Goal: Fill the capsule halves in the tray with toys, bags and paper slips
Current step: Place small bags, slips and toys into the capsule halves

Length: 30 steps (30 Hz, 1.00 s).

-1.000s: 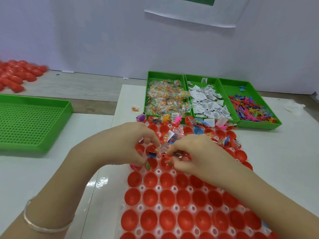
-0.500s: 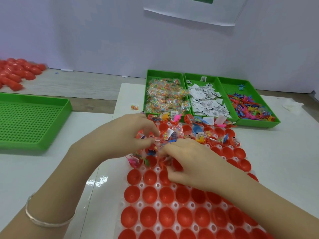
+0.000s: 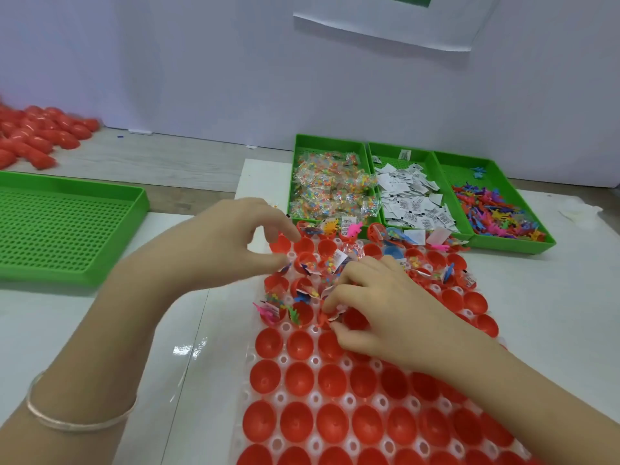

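Note:
A clear tray [image 3: 249, 374] holds rows of red capsule halves [image 3: 330, 380]. The far rows carry small toys, bead bags and paper slips; the near rows hold nothing. My right hand [image 3: 385, 307] is over the filled rows, its fingertips and thumb pinching a paper slip with an orange toy [image 3: 328, 317] at a capsule half. My left hand [image 3: 231, 243] hovers at the tray's far left corner, index finger and thumb apart, holding nothing. A pink toy [image 3: 265, 312] and a green toy [image 3: 295, 316] stick out of halves on the left edge.
Three green bins stand beyond the tray: bead bags [image 3: 332, 189], paper slips [image 3: 412, 199], coloured toys [image 3: 493, 209]. A large green perforated tray [image 3: 60, 226] lies at the left. Loose red capsules [image 3: 37, 135] are piled far left. A silver bangle [image 3: 80, 421] is on my left wrist.
My left hand has drawn away from the right hand, up and left, and its fingers have spread. The right hand stays over the same capsule halves, still pinching.

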Each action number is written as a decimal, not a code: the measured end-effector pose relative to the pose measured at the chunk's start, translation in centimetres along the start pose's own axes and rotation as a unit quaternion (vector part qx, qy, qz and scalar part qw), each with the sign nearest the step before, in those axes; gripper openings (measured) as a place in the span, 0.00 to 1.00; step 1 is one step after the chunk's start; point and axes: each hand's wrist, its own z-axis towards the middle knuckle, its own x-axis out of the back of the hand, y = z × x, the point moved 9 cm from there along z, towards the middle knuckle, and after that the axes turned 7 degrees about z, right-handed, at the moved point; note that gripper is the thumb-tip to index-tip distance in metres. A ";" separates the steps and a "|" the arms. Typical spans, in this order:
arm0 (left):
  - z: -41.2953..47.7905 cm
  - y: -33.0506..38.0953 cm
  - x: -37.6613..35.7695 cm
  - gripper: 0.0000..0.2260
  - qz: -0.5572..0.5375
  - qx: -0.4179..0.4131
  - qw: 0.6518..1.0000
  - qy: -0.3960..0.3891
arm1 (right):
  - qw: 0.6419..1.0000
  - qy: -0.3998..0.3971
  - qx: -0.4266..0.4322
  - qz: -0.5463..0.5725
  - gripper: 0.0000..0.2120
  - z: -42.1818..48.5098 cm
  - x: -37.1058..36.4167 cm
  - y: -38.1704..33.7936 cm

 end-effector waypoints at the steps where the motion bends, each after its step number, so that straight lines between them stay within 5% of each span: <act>1: 0.1 0.6 -0.6 0.11 0.006 -0.011 1.000 -0.013 | 1.000 -0.006 -0.007 0.010 0.07 0.0 0.0 0.2; 7: 0.8 3.0 -4.6 0.16 0.110 -0.054 0.991 -0.056 | 0.999 -0.010 -0.050 0.004 0.10 -0.2 -0.4 1.1; 17: 1.4 1.3 -2.9 0.12 0.112 -0.030 0.992 0.044 | 0.996 -0.033 -0.069 0.049 0.10 -0.4 -0.8 1.8; 30: 2.0 0.0 -3.8 0.09 0.151 -0.001 0.988 0.038 | 0.996 -0.001 -0.089 0.002 0.11 -0.7 -0.1 1.8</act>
